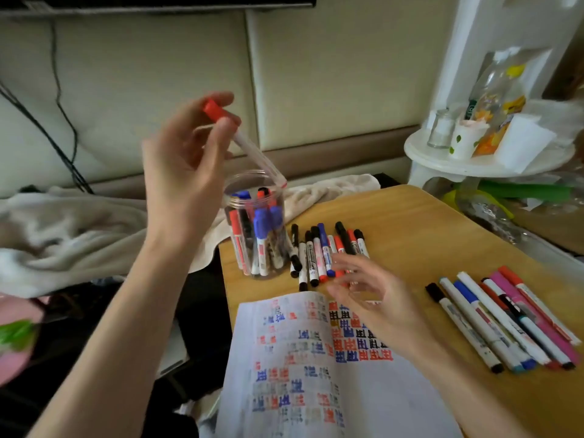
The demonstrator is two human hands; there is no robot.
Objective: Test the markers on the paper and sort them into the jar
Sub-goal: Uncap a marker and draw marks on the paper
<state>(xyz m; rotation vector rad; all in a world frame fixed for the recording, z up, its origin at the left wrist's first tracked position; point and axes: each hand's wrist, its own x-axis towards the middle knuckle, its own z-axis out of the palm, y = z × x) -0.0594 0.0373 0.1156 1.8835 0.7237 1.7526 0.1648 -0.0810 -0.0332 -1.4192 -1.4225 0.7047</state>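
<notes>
— Two hands are busy; which one has the marker?

— The left grip (180, 172) pinches a white plastic marker with a red cap (249, 147) between thumb and fingertips, up at the cap end. The barrel slants down and away from that grip, and its tail is at the rim of the clear round plastic jar (256, 229) just below.

— Why hold it so high?

— My guess is that a hold on the cap lets the smooth barrel slide in tail first, to stand with the red, blue and black markers upright inside. I cannot tell whether the tail touches the rim.

— And the other hand?

— The right grip (373, 298) is empty, with fingers loosely spread and blurred. It hovers over the near ends of a row of short black, red and blue capped markers (328, 251) lying side by side on the pale wooden counter (426, 222). It is probably picking the next one to test.

— The paper?

— A white sheet covered in blocky red, blue and black test marks (300, 358) lies flat under that grip's wrist. Out past its far side is a fan of longer, slimmer pens (505, 324), well apart from the jar.
</notes>
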